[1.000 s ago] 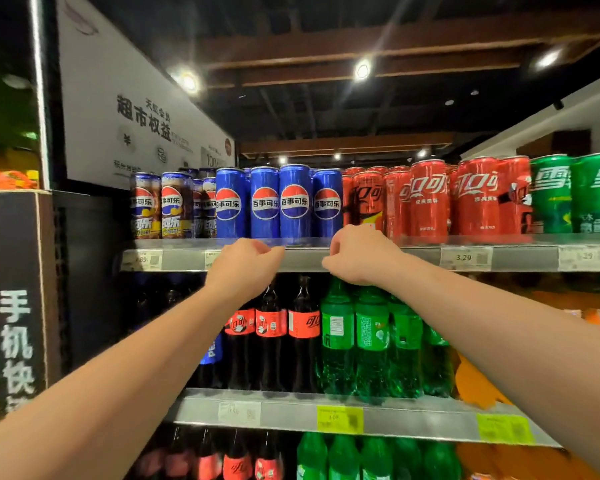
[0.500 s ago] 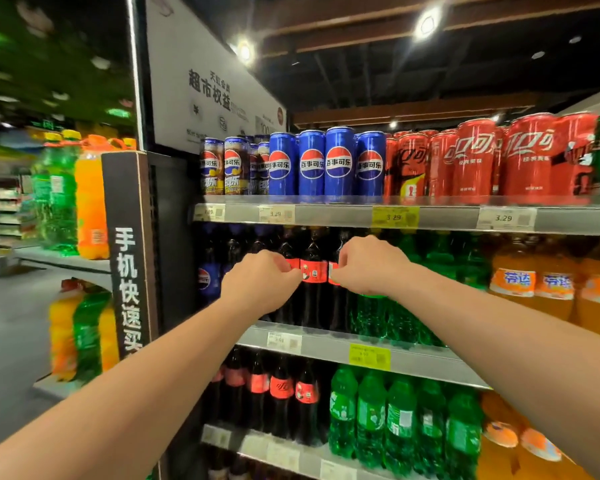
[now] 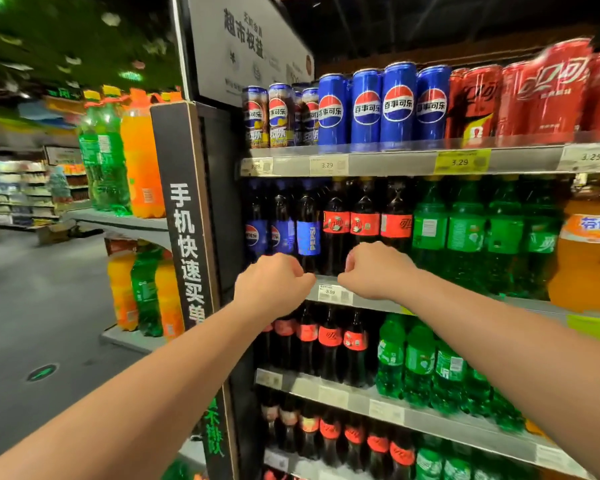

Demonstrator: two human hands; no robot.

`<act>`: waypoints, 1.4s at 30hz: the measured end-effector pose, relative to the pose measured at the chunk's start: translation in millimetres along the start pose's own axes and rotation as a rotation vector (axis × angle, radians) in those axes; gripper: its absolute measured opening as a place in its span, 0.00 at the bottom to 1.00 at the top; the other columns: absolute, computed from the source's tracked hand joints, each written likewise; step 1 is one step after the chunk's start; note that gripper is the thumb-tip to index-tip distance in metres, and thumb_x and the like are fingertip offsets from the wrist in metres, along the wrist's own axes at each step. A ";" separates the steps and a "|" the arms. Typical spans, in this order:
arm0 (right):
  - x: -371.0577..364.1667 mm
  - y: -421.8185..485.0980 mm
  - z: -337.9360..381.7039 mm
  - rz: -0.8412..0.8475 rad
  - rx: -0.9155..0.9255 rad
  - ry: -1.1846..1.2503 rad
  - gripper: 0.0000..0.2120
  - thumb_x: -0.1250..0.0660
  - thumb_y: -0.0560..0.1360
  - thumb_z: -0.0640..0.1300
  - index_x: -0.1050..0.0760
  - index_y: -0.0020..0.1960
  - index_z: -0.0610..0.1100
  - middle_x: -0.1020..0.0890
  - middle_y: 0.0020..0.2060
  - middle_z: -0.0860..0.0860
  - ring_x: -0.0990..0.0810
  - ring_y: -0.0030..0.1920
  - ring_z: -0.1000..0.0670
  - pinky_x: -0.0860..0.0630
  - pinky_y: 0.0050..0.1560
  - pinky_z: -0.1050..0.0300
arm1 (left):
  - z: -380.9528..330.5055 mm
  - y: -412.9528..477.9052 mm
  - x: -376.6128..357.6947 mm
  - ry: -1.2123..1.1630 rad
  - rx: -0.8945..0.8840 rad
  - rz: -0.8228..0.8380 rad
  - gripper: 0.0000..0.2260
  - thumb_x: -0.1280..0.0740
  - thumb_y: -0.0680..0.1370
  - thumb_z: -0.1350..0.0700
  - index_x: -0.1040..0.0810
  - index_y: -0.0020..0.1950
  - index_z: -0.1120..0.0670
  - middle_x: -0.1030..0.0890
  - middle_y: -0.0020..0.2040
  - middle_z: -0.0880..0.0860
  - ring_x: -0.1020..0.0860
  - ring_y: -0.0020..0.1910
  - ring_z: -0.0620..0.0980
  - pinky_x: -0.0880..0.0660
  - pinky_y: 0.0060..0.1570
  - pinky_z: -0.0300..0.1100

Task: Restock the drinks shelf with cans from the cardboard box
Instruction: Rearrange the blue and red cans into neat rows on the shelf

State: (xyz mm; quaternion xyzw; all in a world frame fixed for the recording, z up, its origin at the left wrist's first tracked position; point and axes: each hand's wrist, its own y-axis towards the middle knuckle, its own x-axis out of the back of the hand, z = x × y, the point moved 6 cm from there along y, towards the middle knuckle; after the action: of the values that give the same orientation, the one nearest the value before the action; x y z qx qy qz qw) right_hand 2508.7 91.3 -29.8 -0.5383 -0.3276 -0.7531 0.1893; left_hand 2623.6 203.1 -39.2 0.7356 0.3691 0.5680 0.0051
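- In front of the second shelf edge [image 3: 368, 308], I have both hands out at arm's length, side by side and close together without touching.
- My left hand [image 3: 272, 284] is curled into a loose fist, knuckles toward the shelving; I see nothing in it.
- My right hand [image 3: 374, 270] is curled the same way, fingers folded under, and it too looks empty, though the palm faces away from me.
- Both fists sit level with the bases of the cola bottles [image 3: 364, 223], just before the white price tag [image 3: 335, 294] on that edge.
- The cans, the task's own goods, stand on the top shelf [image 3: 395, 161], well above my hands: four blue Pepsi cans [image 3: 381, 105] in a tight front row.
- Left of those stand darker Pepsi cans [image 3: 278, 116]; right of them, red Coca-Cola cans [image 3: 520, 98], blurred toward the frame edge.
- The top row looks full along its front.
- I cannot see the cardboard box from here.
- On my hands' level, dark bottles with blue Pepsi labels [image 3: 281, 233] stand left of the cola, green Sprite bottles [image 3: 471, 233] right, then an orange Fanta bottle [image 3: 589, 244].
- A black end panel [image 3: 187, 216] with white Chinese characters closes the shelving on the left.
- Beyond the panel, large green and orange bottles [image 3: 122, 157] stand on an aisle-end rack.
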 end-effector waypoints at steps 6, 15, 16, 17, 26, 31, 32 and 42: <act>-93.2 -20.6 22.3 0.148 -0.041 0.011 0.12 0.36 0.71 0.52 0.21 0.48 0.47 0.22 0.43 0.49 0.23 0.45 0.44 0.28 0.41 0.56 | 64.2 -31.3 -47.5 0.042 0.012 0.122 0.12 0.38 0.72 0.46 0.19 0.43 0.51 0.22 0.39 0.50 0.25 0.40 0.55 0.35 0.38 0.42; -259.3 -77.8 34.2 0.419 -0.125 0.030 0.12 0.36 0.72 0.51 0.21 0.45 0.44 0.23 0.37 0.48 0.23 0.41 0.44 0.27 0.38 0.57 | 150.4 -98.3 -175.6 0.060 0.012 0.368 0.12 0.37 0.72 0.45 0.19 0.50 0.48 0.19 0.50 0.54 0.22 0.52 0.60 0.32 0.42 0.43; -277.6 -84.3 32.2 0.445 -0.135 0.035 0.11 0.36 0.72 0.51 0.21 0.44 0.44 0.23 0.36 0.48 0.23 0.42 0.43 0.27 0.39 0.56 | 159.1 -107.3 -192.3 0.066 0.011 0.393 0.13 0.37 0.72 0.45 0.18 0.50 0.48 0.19 0.50 0.55 0.22 0.52 0.60 0.31 0.43 0.44; -295.0 -91.9 29.5 0.467 -0.149 0.037 0.11 0.36 0.71 0.50 0.21 0.44 0.44 0.23 0.37 0.47 0.23 0.42 0.43 0.28 0.39 0.56 | 167.3 -116.7 -208.9 0.071 0.014 0.421 0.13 0.37 0.72 0.45 0.18 0.51 0.49 0.19 0.51 0.55 0.22 0.53 0.60 0.30 0.44 0.44; -425.4 -146.0 -5.3 0.696 -0.209 0.032 0.12 0.38 0.74 0.51 0.27 0.37 0.44 0.24 0.36 0.47 0.25 0.40 0.43 0.33 0.35 0.57 | 232.2 -190.3 -337.3 0.039 0.096 0.665 0.14 0.38 0.74 0.44 0.19 0.45 0.51 0.20 0.43 0.53 0.22 0.48 0.59 0.31 0.41 0.42; -486.9 -148.5 -22.0 0.753 -0.241 0.110 0.13 0.38 0.72 0.45 0.33 0.30 0.43 0.28 0.29 0.47 0.27 0.34 0.43 0.32 0.33 0.56 | 255.4 -205.9 -393.1 0.095 0.151 0.758 0.12 0.38 0.73 0.46 0.20 0.46 0.52 0.20 0.45 0.54 0.22 0.49 0.60 0.32 0.40 0.43; -498.5 -147.5 -24.8 0.767 -0.244 0.126 0.11 0.38 0.71 0.44 0.31 0.31 0.43 0.26 0.30 0.47 0.26 0.34 0.44 0.31 0.35 0.56 | 259.5 -206.0 -403.2 0.098 0.160 0.769 0.12 0.38 0.73 0.45 0.21 0.46 0.52 0.20 0.45 0.55 0.23 0.49 0.60 0.33 0.40 0.43; -636.7 -149.4 -50.4 0.927 -0.204 0.198 0.09 0.37 0.73 0.45 0.25 0.37 0.41 0.23 0.38 0.45 0.22 0.43 0.41 0.29 0.39 0.55 | 321.1 -242.1 -511.7 0.136 0.264 0.902 0.11 0.38 0.74 0.46 0.24 0.44 0.53 0.20 0.48 0.57 0.23 0.48 0.62 0.30 0.40 0.44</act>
State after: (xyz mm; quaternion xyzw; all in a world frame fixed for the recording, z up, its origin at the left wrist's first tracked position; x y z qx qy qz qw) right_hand 2600.9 119.8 -678.6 -0.5693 0.0418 -0.6652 0.4813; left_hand 2720.9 230.6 -682.2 0.7779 0.0814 0.5087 -0.3597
